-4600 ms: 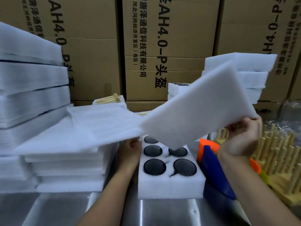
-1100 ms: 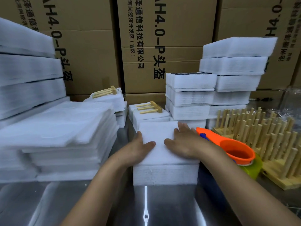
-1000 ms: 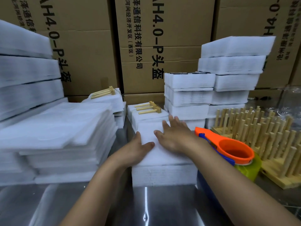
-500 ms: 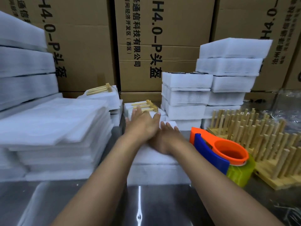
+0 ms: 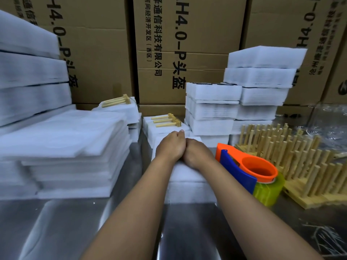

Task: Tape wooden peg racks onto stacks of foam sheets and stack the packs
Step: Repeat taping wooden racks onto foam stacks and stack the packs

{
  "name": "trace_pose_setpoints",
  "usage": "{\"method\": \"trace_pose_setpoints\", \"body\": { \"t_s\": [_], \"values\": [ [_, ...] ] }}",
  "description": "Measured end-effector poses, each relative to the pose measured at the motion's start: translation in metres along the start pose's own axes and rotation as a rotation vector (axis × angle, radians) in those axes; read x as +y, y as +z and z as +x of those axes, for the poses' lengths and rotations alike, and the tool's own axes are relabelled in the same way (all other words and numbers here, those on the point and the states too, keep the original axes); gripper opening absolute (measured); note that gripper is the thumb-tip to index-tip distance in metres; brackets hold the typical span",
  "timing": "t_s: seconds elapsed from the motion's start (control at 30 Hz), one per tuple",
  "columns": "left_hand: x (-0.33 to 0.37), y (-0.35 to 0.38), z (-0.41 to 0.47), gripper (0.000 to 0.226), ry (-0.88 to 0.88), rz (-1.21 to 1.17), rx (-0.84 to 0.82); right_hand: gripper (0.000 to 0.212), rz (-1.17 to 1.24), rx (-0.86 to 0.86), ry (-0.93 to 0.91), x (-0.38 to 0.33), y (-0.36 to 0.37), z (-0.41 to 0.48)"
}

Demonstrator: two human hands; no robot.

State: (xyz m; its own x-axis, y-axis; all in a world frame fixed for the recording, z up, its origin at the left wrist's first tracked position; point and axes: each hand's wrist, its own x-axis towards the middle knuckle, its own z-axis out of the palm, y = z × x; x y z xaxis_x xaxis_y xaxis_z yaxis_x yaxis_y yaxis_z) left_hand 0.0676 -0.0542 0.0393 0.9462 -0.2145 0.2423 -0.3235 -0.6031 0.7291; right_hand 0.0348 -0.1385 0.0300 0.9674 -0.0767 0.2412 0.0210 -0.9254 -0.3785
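The left hand [image 5: 171,145] and right hand [image 5: 197,153] touch atop the foam pack [image 5: 187,186] at the table's [image 5: 56,226] centre. Their fingers curl out of sight, so the grasp cannot be told. A tape dispenser [image 5: 249,171] sits at the pack's 3 o'clock and a peg rack [image 5: 166,120] at 12.

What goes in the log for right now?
left hand: on foam pack | right hand: beside it, touching | tape dispenser: untouched, right of pack

Foam sheets [image 5: 189,188] are white; the tape dispenser [image 5: 249,166] is orange and blue — its tape roll [image 5: 268,192] yellow-green; peg racks [image 5: 300,162] pale tan, boxes [image 5: 206,34] brown with black lettering — table [image 5: 65,231] silvery grey
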Motion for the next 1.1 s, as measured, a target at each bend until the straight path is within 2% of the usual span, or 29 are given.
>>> {"method": "trace_pose_setpoints", "body": {
  "t_s": [0.13,0.2,0.33,0.47,0.57,0.67,0.77,0.93,1.1],
  "values": [
    [0.0,0.005,-0.004,0.041,0.069,0.255,-0.053,0.045,0.425,0.233,0.252,0.007,-0.01,0.0],
    [0.0,0.01,-0.004,0.053,0.046,0.414,-0.138,0.042,0.492,0.292,0.304,0.009,-0.013,-0.002],
    [-0.001,0.011,-0.002,0.073,0.088,0.648,-0.252,0.041,0.306,0.283,0.158,-0.002,-0.015,-0.009],
    [0.001,0.012,-0.002,0.077,0.056,0.641,-0.264,0.038,-0.052,0.406,0.011,0.002,-0.035,-0.01],
    [0.002,0.012,-0.004,0.082,0.035,0.614,-0.257,0.035,-0.433,0.382,0.11,0.031,-0.066,-0.005],
    [0.002,0.011,-0.004,0.081,0.031,0.627,-0.255,0.033,-0.729,0.232,0.362,0.072,-0.092,-0.008],
    [0.002,0.011,-0.004,0.08,0.032,0.623,-0.255,0.031,-0.812,0.155,0.52,0.103,-0.097,-0.015],
    [0.001,0.012,-0.004,0.08,0.028,0.606,-0.254,0.03,-0.79,0.241,0.448,0.114,-0.092,-0.011],
    [0.001,0.012,-0.004,0.08,0.026,0.601,-0.256,0.029,-0.607,0.268,0.458,0.119,-0.094,-0.013]
  ]
}}
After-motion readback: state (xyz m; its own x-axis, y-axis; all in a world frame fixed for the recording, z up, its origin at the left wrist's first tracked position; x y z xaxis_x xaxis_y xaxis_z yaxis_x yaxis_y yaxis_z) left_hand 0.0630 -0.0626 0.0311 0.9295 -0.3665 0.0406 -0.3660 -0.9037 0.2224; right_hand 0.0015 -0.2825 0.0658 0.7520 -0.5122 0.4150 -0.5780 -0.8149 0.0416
